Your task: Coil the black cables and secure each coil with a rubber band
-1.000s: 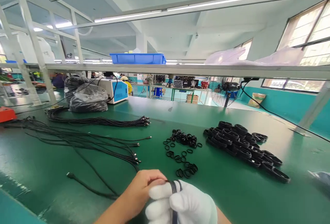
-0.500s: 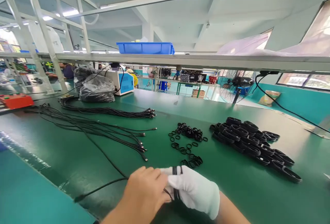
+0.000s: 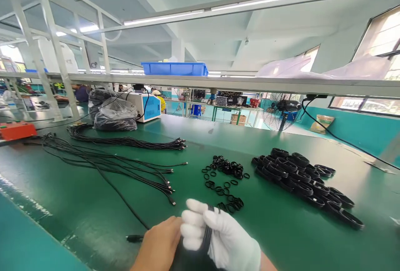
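My right hand (image 3: 223, 231), in a white glove, is closed on a black cable (image 3: 206, 237) looped around its fingers in a coil. Against its left side is my bare left hand (image 3: 164, 237), its fingers curled and partly hidden behind the glove. One length of the cable runs from the left pile down to the left hand, and a black cable end (image 3: 135, 238) sticks out beside it. Beyond the gloved hand lie small black rings (image 3: 229, 167), some piled and some loose.
Coiled black cables (image 3: 300, 175) are heaped on the right. Long cables (image 3: 109, 162) with metal plugs spread across the left. Behind them stand a plastic bag (image 3: 115, 115), a white-and-blue machine (image 3: 146, 106) and a red box (image 3: 17, 130). A shelf with a blue tray (image 3: 175, 69) spans above.
The view has tilted up slightly. My left hand has moved left and down, and the cable end has come closer to it. The gloved hand has turned, showing its curled fingers with the coil.
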Demonstrator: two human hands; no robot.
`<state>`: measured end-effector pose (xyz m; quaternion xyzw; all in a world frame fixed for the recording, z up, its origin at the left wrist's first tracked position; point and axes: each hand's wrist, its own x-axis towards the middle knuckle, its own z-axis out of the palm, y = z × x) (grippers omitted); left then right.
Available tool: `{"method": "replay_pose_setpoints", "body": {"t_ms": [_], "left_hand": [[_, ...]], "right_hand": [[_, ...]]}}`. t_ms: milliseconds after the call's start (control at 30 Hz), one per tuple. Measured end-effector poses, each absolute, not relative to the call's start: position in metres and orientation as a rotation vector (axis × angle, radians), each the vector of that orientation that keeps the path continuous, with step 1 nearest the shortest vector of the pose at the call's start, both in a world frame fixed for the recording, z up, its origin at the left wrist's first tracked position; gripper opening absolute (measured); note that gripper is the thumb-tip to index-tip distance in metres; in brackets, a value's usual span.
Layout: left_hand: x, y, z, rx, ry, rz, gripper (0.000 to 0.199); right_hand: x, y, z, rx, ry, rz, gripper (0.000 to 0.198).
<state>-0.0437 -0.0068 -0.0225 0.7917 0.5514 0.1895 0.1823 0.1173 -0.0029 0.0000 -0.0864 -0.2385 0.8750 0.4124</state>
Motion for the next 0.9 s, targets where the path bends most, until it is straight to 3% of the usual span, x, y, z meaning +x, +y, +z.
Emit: {"method": "replay_pose_setpoints", "body": {"t_ms": [133,333,467,600,733,833,900], "left_hand": [[-0.034,-0.027,-0.027,2.493,1.838,0.285,0.029],[-0.016,-0.038,-0.025,2.856,1.673,0.294,0.024],[-0.031,-0.021,-0.003,3.091,1.329,0.461,0.01],[-0.049,0.002,0.03,3.014,1.045,0.348,0.028],[-0.054,0.019,0.041,2.828,0.935,0.291,0.019],[-0.055,0.025,0.038,2.782,0.852,0.373,0.016],[-0.057,0.024,0.034,2.8,0.921,0.651,0.007]], "right_hand": [[0.125,0.006,-0.002,-0.46,-0.635,1.982,0.041],[0.127,0.006,-0.01,-0.705,-0.692,1.893,0.05],[0.12,0.0,-0.012,-0.74,-0.808,2.013,0.036],[0.115,-0.008,-0.013,-0.577,-0.878,2.281,0.033],[0.113,-0.013,-0.021,-0.492,-0.828,2.528,0.031],[0.111,-0.016,-0.027,-0.65,-0.802,2.501,0.027],[0.11,-0.016,-0.027,-0.746,-0.756,2.412,0.028]]}}
